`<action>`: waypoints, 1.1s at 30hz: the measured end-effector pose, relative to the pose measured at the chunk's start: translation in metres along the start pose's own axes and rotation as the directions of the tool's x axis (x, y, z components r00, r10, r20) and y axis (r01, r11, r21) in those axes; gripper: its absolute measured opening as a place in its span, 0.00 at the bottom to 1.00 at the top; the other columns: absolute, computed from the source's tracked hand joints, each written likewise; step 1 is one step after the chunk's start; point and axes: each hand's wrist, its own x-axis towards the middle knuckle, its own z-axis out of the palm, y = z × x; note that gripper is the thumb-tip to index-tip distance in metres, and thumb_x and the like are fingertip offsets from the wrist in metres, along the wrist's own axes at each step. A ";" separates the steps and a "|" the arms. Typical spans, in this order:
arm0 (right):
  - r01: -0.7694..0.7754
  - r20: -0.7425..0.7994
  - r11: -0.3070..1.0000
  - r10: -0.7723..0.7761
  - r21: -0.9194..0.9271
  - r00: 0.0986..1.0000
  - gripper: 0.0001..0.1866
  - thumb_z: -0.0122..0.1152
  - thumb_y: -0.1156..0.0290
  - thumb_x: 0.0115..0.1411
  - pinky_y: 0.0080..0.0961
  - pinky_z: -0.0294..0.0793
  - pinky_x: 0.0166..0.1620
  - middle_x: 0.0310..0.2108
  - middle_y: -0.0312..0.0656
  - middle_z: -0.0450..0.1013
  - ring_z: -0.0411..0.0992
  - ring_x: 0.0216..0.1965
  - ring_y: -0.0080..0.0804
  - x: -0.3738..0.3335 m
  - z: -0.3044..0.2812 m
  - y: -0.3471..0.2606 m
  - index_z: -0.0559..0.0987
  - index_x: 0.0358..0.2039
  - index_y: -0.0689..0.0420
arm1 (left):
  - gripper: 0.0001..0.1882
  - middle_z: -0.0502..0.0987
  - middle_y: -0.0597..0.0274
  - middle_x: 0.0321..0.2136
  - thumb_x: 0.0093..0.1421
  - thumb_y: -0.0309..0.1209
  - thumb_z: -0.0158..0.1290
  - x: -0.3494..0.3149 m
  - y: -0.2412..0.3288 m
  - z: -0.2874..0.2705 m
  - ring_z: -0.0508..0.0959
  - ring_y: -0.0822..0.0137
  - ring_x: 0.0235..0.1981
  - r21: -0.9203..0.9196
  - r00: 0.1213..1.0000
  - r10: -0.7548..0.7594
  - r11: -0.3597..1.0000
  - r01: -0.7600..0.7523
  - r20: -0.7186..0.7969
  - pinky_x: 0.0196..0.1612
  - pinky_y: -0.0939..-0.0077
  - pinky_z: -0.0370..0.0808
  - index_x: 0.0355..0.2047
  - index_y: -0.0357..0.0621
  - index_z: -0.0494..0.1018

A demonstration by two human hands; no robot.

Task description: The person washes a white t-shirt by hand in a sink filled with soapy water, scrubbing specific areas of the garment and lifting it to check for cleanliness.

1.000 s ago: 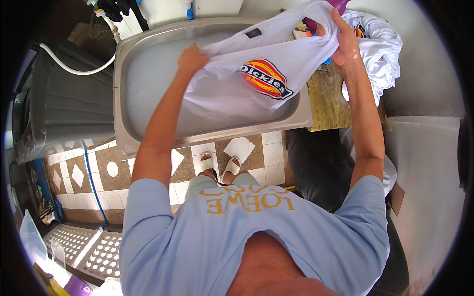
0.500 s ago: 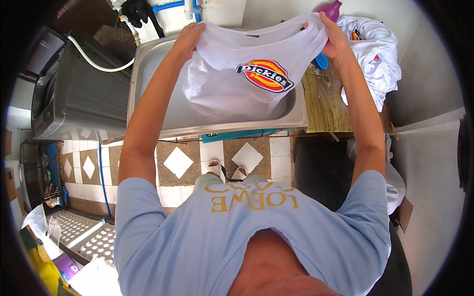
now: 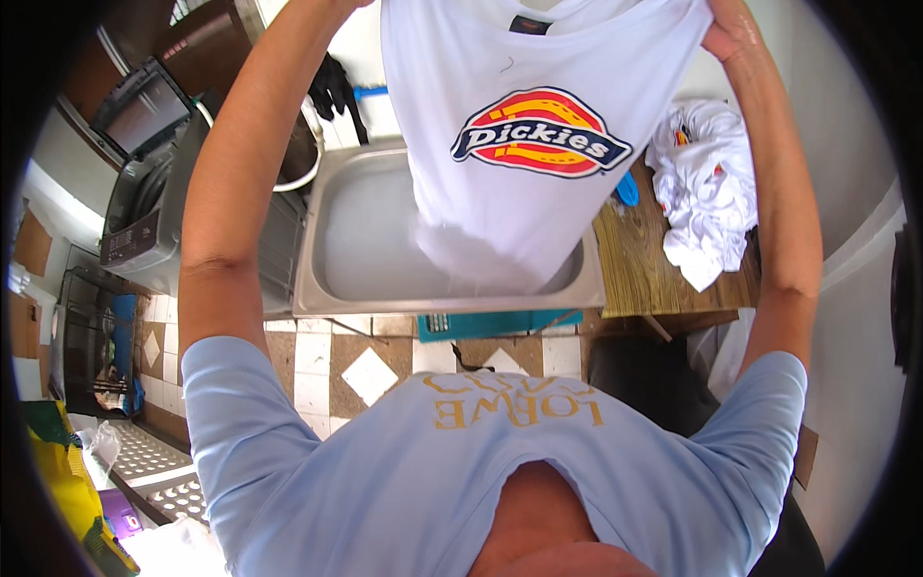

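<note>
A wet white T-shirt (image 3: 538,207) with a red, yellow and dark blue chest print hangs stretched between my raised hands. Its lower end dips into cloudy water in the steel sink (image 3: 315,279). My right hand (image 3: 731,34) is closed on the shirt's upper right part. At the top edge of the picture, only a bit of my left hand (image 3: 354,4) shows by the shirt's upper left part; the cloth there is pulled taut, and the fingers are cut off.
Right of the sink, a bundle of white clothes (image 3: 707,183) lies on a wooden table (image 3: 630,260), near a blue object (image 3: 627,188). A grey washing machine (image 3: 159,236) with its lid raised stands at left. Below the sink is a teal container (image 3: 500,325).
Both hands have lifted the T-shirt higher, drawing most of it up out of the sink. My left hand has moved mostly out of the picture.
</note>
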 end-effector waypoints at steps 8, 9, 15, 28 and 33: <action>0.135 0.043 0.981 -0.142 0.138 0.989 0.17 0.52 0.61 0.63 0.33 0.80 0.43 0.32 0.48 0.78 0.78 0.31 0.38 0.052 -0.023 -0.074 0.77 0.36 0.65 | 0.10 0.72 0.64 0.21 0.61 0.33 0.45 0.017 0.091 -0.038 0.71 0.74 0.21 0.024 0.981 0.070 0.997 -0.076 0.181 0.23 0.79 0.70 0.33 0.39 0.71; 0.160 0.049 0.975 -0.169 0.157 0.984 0.17 0.53 0.61 0.63 0.33 0.81 0.42 0.32 0.48 0.78 0.78 0.31 0.38 0.043 -0.011 -0.063 0.77 0.36 0.65 | 0.10 0.72 0.65 0.21 0.63 0.33 0.44 0.005 0.105 -0.041 0.71 0.74 0.20 -0.032 0.966 0.030 0.999 -0.022 0.257 0.24 0.81 0.71 0.35 0.39 0.69; -0.065 0.066 0.993 0.058 0.098 0.996 0.20 0.57 0.58 0.61 0.31 0.78 0.38 0.35 0.47 0.77 0.76 0.34 0.33 -0.015 -0.052 0.120 0.76 0.40 0.65 | 0.12 0.75 0.55 0.32 0.64 0.35 0.44 -0.059 -0.073 -0.015 0.76 0.70 0.31 -0.169 0.943 -0.212 0.951 0.260 0.257 0.37 0.78 0.76 0.41 0.40 0.66; 0.164 0.198 0.551 0.002 -0.818 0.980 0.16 0.61 0.62 0.52 0.39 0.68 0.49 0.42 0.43 0.75 0.71 0.46 0.45 -0.114 0.017 0.451 0.79 0.42 0.53 | 0.13 0.76 0.57 0.32 0.53 0.28 0.60 -0.242 -0.334 0.015 0.76 0.70 0.28 0.423 0.989 -0.131 0.894 0.147 -0.067 0.30 0.78 0.73 0.38 0.37 0.76; 0.138 0.220 0.322 0.233 -0.937 0.947 0.14 0.58 0.69 0.52 0.30 0.70 0.43 0.38 0.40 0.77 0.74 0.42 0.42 -0.120 0.043 0.480 0.80 0.41 0.50 | 0.12 0.77 0.62 0.30 0.51 0.30 0.62 -0.276 -0.364 0.042 0.76 0.71 0.24 0.273 0.918 -0.381 0.900 0.341 0.110 0.28 0.79 0.73 0.36 0.40 0.76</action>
